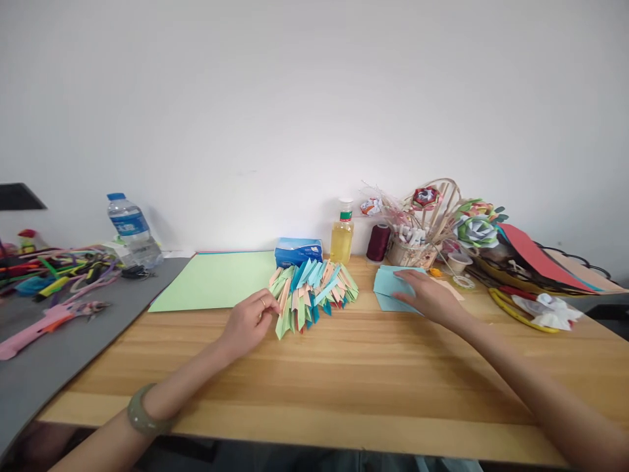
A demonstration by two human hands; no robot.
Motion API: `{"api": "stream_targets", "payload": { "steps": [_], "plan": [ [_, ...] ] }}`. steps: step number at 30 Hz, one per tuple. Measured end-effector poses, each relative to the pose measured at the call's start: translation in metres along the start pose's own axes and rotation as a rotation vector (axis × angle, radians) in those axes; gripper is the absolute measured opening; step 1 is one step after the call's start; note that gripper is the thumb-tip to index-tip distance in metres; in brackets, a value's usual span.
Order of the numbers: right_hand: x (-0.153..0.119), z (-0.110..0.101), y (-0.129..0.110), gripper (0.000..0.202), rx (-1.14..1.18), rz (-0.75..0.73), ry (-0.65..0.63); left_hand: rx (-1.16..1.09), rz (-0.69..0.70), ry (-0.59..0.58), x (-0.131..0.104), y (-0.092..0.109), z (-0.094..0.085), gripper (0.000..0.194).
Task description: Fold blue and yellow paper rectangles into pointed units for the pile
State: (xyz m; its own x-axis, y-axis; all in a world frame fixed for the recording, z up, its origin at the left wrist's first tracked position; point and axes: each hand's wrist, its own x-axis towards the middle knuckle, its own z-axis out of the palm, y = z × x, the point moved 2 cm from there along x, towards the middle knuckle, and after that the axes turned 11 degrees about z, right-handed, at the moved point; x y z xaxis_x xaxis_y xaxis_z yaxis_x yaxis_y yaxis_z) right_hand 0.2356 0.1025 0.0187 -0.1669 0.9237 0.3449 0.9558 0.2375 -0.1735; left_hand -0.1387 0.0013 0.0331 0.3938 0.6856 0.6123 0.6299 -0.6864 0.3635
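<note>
- The left hand (pixel 248 322), with a thin ring, is at the left edge of a heap of folded green, blue and peach paper pieces (pixel 317 292); its fingers are curled, but whether they pinch a piece I cannot tell.
- The right hand (pixel 426 296) lies over a small stack of light-blue paper sheets (pixel 386 285), fingers loosely spread, not clenched.
- Both papers rest on the light-brown wooden table (pixel 304 393), the stack right of the heap.
- Behind the heap stands a blue tissue pack (pixel 298 251), beside a clear bottle of yellow liquid (pixel 341 241).
</note>
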Motion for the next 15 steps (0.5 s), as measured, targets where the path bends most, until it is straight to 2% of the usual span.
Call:
{"api": "stream_targets", "payload": {
  "steps": [2, 4, 7, 9, 12, 15],
  "plan": [
    [-0.007, 0.006, 0.01, 0.045, -0.1, -0.064, -0.047, -0.072, 0.092, -0.026, 0.009, 0.013, 0.007, 0.027],
    [-0.013, 0.01, 0.01, 0.037, -0.136, -0.107, -0.063, -0.116, 0.206, -0.089, 0.019, 0.027, 0.02, 0.029],
    [-0.016, 0.01, 0.006, 0.028, -0.122, -0.051, -0.061, -0.128, 0.3, -0.233, 0.032, 0.049, 0.044, 0.03],
    [-0.014, 0.007, 0.006, 0.028, -0.111, 0.028, -0.055, -0.139, 0.331, -0.319, 0.039, 0.062, 0.06, 0.032],
    [-0.014, 0.002, 0.009, 0.028, -0.093, 0.113, -0.038, -0.176, 0.366, -0.388, 0.047, 0.076, 0.078, 0.032],
    [-0.018, 0.001, 0.011, 0.027, -0.03, 0.104, -0.056, -0.194, 0.359, -0.463, 0.051, 0.085, 0.088, 0.031]
  ]
}}
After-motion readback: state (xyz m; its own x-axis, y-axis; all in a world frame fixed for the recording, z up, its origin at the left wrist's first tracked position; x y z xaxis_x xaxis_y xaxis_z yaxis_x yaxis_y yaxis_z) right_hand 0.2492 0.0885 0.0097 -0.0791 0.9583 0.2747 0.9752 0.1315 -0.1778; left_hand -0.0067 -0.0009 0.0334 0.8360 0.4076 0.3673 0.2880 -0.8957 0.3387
